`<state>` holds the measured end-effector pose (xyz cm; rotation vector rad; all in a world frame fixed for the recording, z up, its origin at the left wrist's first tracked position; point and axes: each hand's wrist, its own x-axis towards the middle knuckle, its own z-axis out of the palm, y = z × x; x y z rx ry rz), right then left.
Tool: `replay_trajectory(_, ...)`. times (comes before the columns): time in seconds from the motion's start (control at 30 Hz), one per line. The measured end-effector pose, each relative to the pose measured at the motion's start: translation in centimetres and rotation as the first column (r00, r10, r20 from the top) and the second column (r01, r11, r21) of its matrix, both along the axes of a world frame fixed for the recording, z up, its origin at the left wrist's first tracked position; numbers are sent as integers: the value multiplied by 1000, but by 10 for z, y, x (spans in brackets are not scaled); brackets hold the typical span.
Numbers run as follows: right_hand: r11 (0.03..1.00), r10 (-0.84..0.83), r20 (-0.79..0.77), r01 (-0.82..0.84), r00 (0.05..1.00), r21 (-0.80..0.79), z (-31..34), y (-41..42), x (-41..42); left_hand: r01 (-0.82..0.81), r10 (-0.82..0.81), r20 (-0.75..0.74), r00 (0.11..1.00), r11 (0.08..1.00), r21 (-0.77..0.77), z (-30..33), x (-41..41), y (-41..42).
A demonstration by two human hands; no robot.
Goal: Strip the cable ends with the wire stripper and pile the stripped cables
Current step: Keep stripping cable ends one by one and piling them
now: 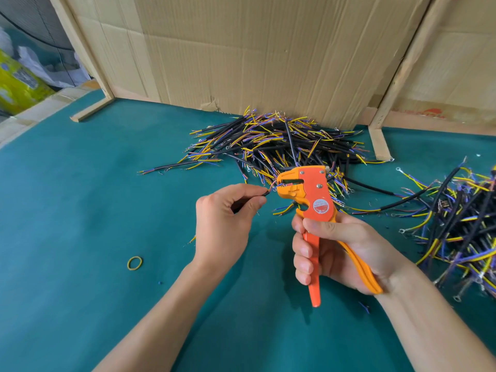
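Most of the black cable (261, 193) lies hidden inside the left hand (224, 224); only its tip shows at 3 o'clock of the fist. Its thin wires enter the mouth of the wire stripper (308, 194), where they are too small to tell apart. The right hand (341, 253) covers the handles' middle. The cable heap (461, 226) at 3 o'clock is cut by the frame edge.

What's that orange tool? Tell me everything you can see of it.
The wire stripper looks like orange plastic with metal rivets and a round red label. It stands nearly upright above the green table, head pointing left. The right hand grips its two handles; thin wires of the cable pinched by the left hand enter its head.
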<state>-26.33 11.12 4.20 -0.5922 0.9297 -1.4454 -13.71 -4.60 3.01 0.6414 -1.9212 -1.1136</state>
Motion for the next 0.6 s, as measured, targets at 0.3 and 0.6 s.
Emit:
replay_trajectory(0.3,996,-65,-6,65,998,61,2,-2,3,-12,12,-9,1000,1000,5,-1,-1,2)
replay_trajectory(0.6,977,-178,-63,184,982,105,3,-10,9,-1,1,16,1000,1000,21,-3,-1,5)
